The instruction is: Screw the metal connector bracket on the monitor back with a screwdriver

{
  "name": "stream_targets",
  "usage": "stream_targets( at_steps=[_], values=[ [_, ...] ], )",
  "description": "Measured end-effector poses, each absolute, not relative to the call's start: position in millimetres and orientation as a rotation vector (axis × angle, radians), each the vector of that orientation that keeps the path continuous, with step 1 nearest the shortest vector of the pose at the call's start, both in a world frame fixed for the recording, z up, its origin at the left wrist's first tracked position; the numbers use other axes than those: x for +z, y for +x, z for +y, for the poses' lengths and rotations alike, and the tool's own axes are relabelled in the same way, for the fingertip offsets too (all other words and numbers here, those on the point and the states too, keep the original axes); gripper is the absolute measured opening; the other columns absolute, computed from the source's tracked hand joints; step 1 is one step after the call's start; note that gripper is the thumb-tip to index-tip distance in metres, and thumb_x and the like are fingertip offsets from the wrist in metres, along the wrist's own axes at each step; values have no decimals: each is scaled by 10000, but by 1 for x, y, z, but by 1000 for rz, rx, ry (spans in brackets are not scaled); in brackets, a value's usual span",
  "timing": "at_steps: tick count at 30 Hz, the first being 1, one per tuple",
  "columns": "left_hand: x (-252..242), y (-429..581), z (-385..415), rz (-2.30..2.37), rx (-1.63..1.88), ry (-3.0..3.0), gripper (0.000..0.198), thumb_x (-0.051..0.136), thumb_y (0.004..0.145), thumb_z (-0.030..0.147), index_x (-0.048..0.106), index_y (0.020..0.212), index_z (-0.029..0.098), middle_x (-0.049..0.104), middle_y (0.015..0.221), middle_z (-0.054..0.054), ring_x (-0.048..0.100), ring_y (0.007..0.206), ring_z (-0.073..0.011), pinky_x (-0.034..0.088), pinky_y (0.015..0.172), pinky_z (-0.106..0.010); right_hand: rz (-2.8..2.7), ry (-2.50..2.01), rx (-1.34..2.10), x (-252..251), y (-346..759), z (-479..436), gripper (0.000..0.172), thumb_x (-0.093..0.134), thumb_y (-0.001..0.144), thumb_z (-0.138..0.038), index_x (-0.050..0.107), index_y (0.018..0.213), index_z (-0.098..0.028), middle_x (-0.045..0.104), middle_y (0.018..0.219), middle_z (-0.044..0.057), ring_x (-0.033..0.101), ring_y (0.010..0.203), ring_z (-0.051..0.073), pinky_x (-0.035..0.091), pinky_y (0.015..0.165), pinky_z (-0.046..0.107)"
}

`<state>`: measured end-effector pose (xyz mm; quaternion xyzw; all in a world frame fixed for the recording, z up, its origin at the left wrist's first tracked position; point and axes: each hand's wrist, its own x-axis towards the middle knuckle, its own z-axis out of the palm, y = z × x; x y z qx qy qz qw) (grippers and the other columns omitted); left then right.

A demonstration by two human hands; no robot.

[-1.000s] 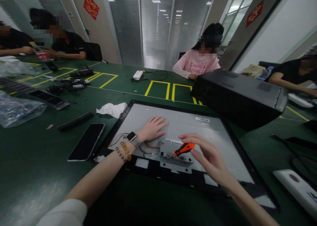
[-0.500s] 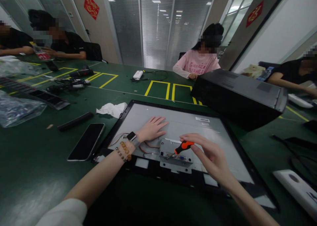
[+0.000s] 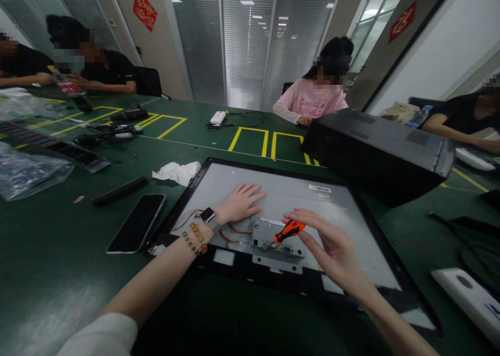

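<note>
Screwdriver [image 3: 287, 233] slants over the metal bracket [image 3: 279, 263] at the near edge of the panel [image 3: 219, 181]. Right hand [image 3: 334, 246]: thumb and fingertips pinched on its handle. Left hand [image 3: 240, 204] flat on the panel, fingers slightly spread. Handle's black-and-orange faces sit differently than half a second ago; likely turning on the spot, work at the bracket ongoing.

Beyond the fingers of the left hand [image 3: 240, 204], the far strip of the grey panel [image 3: 291, 189] gives room to pass sideways. Nearer, the raised metal bracket [image 3: 269, 227], the screwdriver [image 3: 291, 231] and the right hand [image 3: 334, 244] holding it block the way. At the far right corner, the bulky black case [image 3: 375, 153] stands as a high obstacle.
</note>
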<state>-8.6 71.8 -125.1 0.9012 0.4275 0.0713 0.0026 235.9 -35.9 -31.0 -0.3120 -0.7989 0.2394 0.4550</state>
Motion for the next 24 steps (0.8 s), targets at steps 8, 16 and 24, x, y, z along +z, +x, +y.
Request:
stream_targets(
  at_steps=[8, 16, 24],
  values=[
    [-125, -8, 72, 1343, 209, 2840, 534, 438, 1008, 496, 375, 1481, 257, 319, 1567, -84, 291, 1432, -275, 225, 1151, -441, -1926, -742, 642, -33, 237, -33, 221, 702, 840, -180, 750, 1015, -305, 740, 970, 31, 690, 934, 220, 553, 907, 428],
    [-124, -9, 71, 1335, 206, 2826, 534, 447, 1010, 486, 376, 1483, 251, 311, 1571, -84, 292, 1431, -274, 206, 1162, -440, -1964, -816, 681, -29, 236, -37, 327, 542, 923, -154, 695, 1176, -293, 746, 1104, 51, 680, 1052, 235, 560, 902, 423],
    [-124, -9, 72, 1341, 204, 2827, 531, 434, 1009, 496, 371, 1483, 265, 316, 1570, -73, 294, 1429, -268, 216, 1153, -439, -2041, -775, 754, -24, 238, -40, 397, 511, 928, -165, 633, 1282, -296, 700, 1222, 67, 636, 1152, 251, 534, 952, 440]
  ],
)
